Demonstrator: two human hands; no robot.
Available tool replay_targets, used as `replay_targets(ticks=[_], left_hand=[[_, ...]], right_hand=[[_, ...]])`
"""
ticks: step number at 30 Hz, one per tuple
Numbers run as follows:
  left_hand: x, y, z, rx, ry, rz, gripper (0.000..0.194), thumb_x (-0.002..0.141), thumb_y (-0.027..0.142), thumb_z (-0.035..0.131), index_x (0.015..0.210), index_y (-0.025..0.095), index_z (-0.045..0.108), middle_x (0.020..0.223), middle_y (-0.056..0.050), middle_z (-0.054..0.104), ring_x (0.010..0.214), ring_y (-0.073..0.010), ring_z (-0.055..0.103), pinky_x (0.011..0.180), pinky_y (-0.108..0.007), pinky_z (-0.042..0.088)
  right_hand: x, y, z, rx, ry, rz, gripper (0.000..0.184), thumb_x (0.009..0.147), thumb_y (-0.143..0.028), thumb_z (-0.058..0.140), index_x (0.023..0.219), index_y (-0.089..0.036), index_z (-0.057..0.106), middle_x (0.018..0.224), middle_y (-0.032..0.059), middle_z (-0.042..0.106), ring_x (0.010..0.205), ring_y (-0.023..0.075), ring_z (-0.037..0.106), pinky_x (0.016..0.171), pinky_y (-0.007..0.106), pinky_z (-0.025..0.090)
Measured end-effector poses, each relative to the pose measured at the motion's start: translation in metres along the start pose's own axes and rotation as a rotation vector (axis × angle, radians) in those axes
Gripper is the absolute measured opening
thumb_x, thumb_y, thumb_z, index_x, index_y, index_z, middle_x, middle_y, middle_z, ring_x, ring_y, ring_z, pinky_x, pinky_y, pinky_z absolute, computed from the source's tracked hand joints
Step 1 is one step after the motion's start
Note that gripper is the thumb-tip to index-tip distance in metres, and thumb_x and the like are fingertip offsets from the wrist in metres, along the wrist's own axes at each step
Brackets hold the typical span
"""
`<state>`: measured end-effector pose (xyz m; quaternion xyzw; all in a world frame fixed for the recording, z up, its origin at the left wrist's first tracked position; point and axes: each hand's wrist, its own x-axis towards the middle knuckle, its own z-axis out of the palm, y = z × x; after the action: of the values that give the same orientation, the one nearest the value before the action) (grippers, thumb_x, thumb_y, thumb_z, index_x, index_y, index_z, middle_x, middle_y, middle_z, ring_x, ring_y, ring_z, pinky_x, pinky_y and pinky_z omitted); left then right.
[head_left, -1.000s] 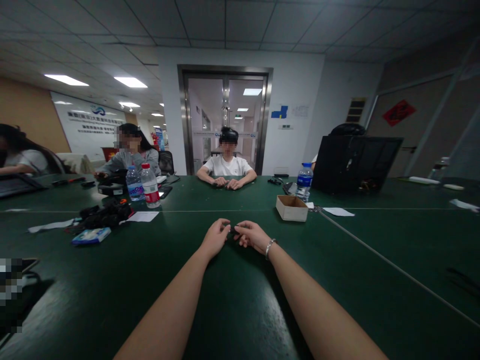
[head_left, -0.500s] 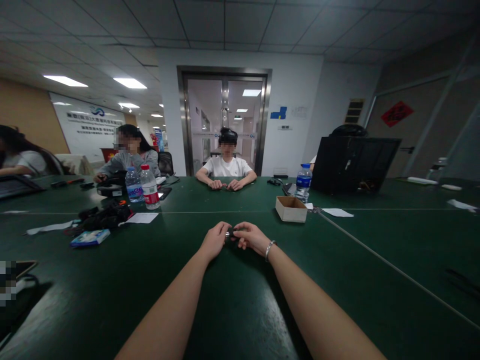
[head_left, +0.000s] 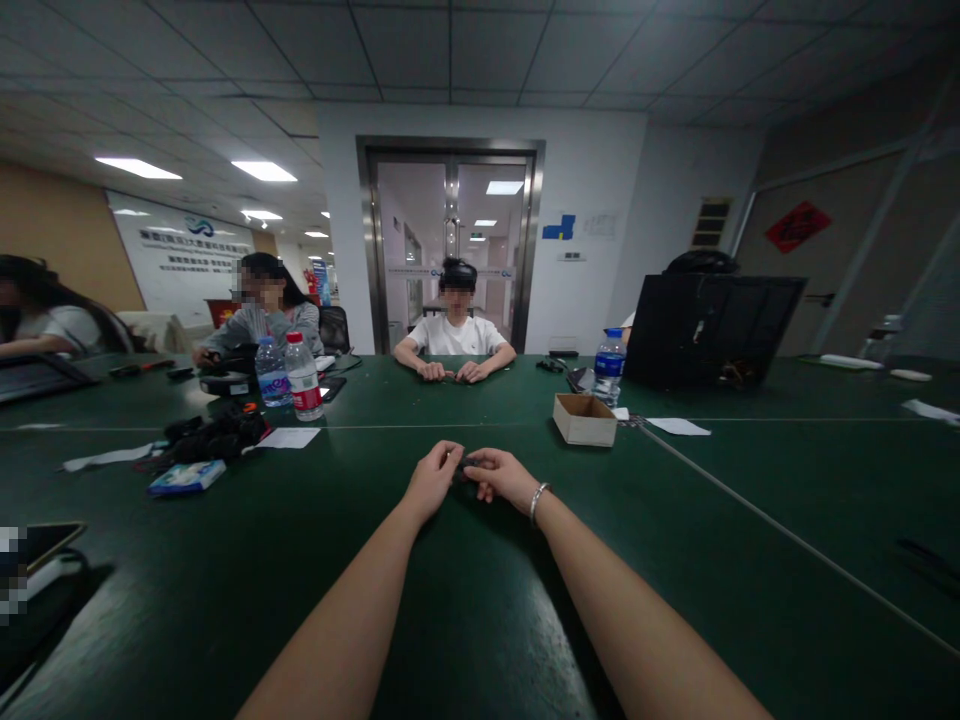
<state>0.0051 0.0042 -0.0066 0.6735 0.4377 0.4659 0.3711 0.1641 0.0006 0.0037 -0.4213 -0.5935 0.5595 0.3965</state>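
My left hand (head_left: 433,478) and my right hand (head_left: 500,474) meet over the dark green table (head_left: 465,600), arms stretched forward. Both have their fingers pinched together on a small dark object (head_left: 462,466) held between them; it is too small to name. A silver bracelet (head_left: 537,497) circles my right wrist. The hands rest on or just above the table top.
An open cardboard box (head_left: 584,418) stands ahead right, a water bottle (head_left: 609,366) and black laptop (head_left: 709,327) behind it. Two bottles (head_left: 292,375), black gear (head_left: 214,438) and a blue packet (head_left: 186,478) lie at left. A person (head_left: 454,335) sits opposite; two others sit at left.
My hands stay together on the small dark object, with only slight finger movement. The view has shifted a little.
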Motion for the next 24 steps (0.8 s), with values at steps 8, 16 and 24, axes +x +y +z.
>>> replay_targets(ticks=[8, 16, 24], left_hand=[[0.002, 0.004, 0.0, -0.173, 0.013, -0.046, 0.021, 0.069, 0.024, 0.054, 0.09, 0.017, 0.054, 0.074, 0.001, 0.053, 0.055, -0.0073, 0.047, 0.05, -0.017, 0.036], [0.001, 0.009, -0.003, -0.195, -0.036, -0.063, 0.028, 0.065, 0.03, 0.062, 0.087, 0.013, 0.058, 0.07, -0.001, 0.055, 0.058, -0.01, 0.05, 0.051, -0.02, 0.038], [0.001, 0.002, 0.0, -0.156, -0.039, -0.029, 0.032, 0.066, 0.039, 0.064, 0.082, 0.013, 0.056, 0.075, -0.003, 0.057, 0.063, -0.0111, 0.053, 0.056, -0.021, 0.041]], right_hand=[[0.002, 0.003, -0.002, 0.033, -0.012, 0.005, 0.018, 0.081, -0.02, 0.058, 0.095, -0.012, 0.052, 0.075, 0.005, 0.065, 0.039, 0.0066, 0.054, 0.033, 0.014, 0.04], [0.001, 0.001, 0.0, -0.041, 0.005, -0.001, 0.017, 0.076, -0.012, 0.063, 0.09, -0.01, 0.053, 0.061, 0.0007, 0.062, 0.039, 0.0071, 0.053, 0.034, 0.013, 0.041], [0.003, 0.005, 0.001, -0.154, 0.049, -0.002, 0.024, 0.071, -0.013, 0.068, 0.086, -0.012, 0.049, 0.052, -0.0041, 0.056, 0.039, 0.0079, 0.052, 0.034, 0.015, 0.04]])
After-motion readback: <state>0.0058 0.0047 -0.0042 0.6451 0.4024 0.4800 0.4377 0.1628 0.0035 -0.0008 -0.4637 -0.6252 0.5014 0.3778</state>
